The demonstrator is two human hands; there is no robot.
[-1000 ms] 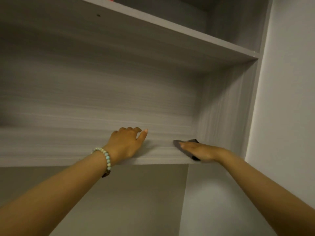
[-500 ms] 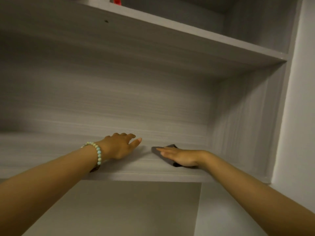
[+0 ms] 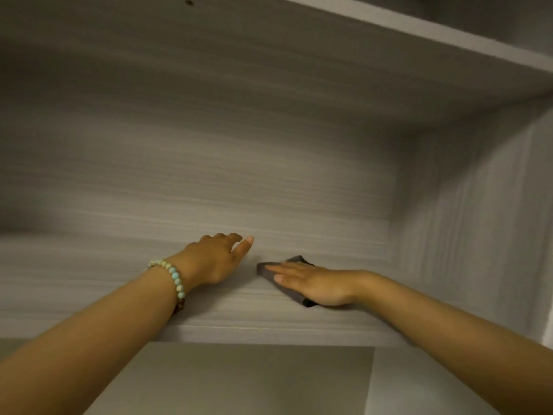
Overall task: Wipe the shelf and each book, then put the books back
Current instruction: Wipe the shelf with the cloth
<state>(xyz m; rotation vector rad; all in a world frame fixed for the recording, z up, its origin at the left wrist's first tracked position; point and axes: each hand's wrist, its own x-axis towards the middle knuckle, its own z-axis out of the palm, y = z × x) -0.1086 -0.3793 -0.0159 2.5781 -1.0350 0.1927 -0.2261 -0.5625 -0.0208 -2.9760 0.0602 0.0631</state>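
Observation:
A grey wood-grain shelf runs across the view at arm height. On it lies a dark folded cloth, mostly covered by my right hand, which presses flat on it with straight fingers pointing left. Just left of the cloth, my left hand rests on the shelf board with its thumb stretched out toward the back panel; a beaded bracelet sits on that wrist. No books are in view.
The shelf above overhangs the bay. The side panel closes the bay on the right, and the back panel stands behind my hands. Below the shelf edge is a plain flat panel.
My right hand has slid the cloth leftward along the shelf, away from the side panel and closer to my left hand. The view has shifted closer and to the left.

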